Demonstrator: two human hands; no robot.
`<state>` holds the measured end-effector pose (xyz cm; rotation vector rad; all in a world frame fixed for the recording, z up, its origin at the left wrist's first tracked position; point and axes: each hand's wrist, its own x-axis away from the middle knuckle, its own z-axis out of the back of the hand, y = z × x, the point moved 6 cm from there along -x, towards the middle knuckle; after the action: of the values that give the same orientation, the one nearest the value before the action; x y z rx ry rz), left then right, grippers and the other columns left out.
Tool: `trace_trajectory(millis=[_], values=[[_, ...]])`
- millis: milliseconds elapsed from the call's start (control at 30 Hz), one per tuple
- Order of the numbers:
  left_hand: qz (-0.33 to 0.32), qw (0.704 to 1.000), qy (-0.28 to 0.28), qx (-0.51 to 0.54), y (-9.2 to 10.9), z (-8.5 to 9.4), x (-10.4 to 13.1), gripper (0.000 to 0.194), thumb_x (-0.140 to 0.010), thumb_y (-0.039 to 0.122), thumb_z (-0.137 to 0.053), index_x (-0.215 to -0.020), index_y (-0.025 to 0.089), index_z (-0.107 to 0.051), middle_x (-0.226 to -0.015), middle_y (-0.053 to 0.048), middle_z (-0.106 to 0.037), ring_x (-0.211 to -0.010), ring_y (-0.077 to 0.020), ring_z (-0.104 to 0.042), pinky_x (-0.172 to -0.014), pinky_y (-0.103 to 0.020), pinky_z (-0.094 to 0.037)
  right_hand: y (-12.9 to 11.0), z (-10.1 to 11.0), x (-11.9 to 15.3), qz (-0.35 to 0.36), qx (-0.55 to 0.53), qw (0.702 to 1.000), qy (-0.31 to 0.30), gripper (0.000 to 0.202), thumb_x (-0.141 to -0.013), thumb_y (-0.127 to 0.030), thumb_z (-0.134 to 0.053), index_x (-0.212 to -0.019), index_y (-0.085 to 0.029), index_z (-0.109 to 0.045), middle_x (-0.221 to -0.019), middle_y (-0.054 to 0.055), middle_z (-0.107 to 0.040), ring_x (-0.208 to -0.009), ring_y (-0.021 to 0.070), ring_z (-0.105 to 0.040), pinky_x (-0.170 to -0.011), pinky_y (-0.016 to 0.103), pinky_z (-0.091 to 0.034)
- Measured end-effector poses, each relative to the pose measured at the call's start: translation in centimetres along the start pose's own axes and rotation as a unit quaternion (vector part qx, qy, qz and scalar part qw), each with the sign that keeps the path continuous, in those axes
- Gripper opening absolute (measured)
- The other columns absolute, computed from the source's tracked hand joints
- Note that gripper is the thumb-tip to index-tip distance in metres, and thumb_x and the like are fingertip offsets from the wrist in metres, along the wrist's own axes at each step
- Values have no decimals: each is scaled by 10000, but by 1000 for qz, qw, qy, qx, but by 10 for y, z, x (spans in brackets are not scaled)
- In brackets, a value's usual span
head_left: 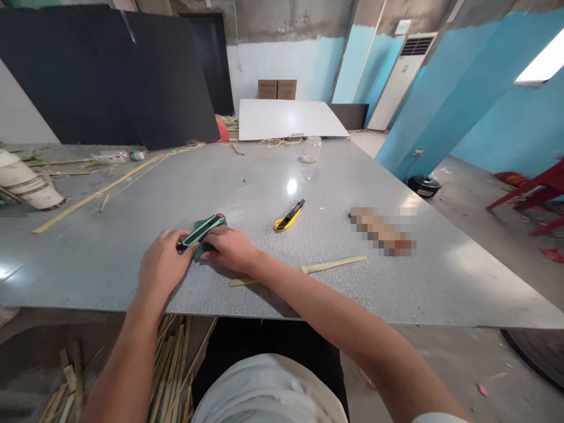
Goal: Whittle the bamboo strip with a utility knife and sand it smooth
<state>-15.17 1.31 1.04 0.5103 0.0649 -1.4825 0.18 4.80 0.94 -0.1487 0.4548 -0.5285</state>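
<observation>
My left hand (164, 261) is closed on the near end of a teal-and-black utility knife (203, 229), which has a red piece at its far end. Against the knife lies a dark green block (198, 254), mostly hidden by my fingers. My right hand (231, 247) curls its fingers over the block's right side, close beside the knife. Under my right forearm a thin split bamboo strip (335, 264) lies flat on the table. Further off to the right rests a yellow-and-black box cutter (289, 216), touched by neither hand.
The grey table (423, 282) carries a clear jar (312, 150), a blurred brown item (382, 231) and a long bamboo strip (97, 192). At the left lies a white container (27, 179). Bamboo pieces (171, 364) lie below the near edge.
</observation>
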Motion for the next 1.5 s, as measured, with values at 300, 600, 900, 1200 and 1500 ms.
trace_trajectory(millis=[300,600,900,1200,1500], values=[[117,983,3,145,-26,-10,25,432,-906,514,-656,-1214,214,-696,-1109,-93,-757,-989,-270,-690,-899,-399,-523,115,91,85,-233,70,969,46,385,-1034,-273,-509,-1367,-198,-687,-1419,149,-667,-1300,341,-620,-1037,498,-537],[79,987,37,136,-35,-2,45,250,-901,390,-615,-1013,197,-728,-1113,-94,-729,-1020,-261,-663,-964,-413,-519,136,65,114,-167,69,983,32,504,-1094,-346,-304,-1279,-125,-718,-1322,165,-712,-1347,304,-585,-1209,514,-396],[82,978,11,191,-34,-7,36,295,-919,453,-600,-981,199,-737,-1140,-82,-740,-1086,-268,-664,-995,-409,-501,134,68,116,-205,24,978,24,490,-1074,-315,-315,-1214,-130,-747,-1335,150,-700,-1401,309,-539,-1212,486,-402],[40,977,22,208,-29,-8,37,189,-909,371,-633,-943,201,-707,-1037,-59,-734,-948,-225,-677,-890,-358,-518,135,66,115,-216,25,976,16,493,-1063,-329,-342,-1249,-110,-743,-1392,184,-669,-1412,342,-523,-1199,505,-409],[86,967,34,238,-24,-6,36,198,-917,365,-642,-1000,212,-738,-953,-50,-781,-834,-207,-697,-789,-327,-538,96,58,66,-157,74,985,20,450,-968,-151,-487,-1376,-101,-670,-1409,165,-675,-1366,335,-551,-1171,498,-430]])
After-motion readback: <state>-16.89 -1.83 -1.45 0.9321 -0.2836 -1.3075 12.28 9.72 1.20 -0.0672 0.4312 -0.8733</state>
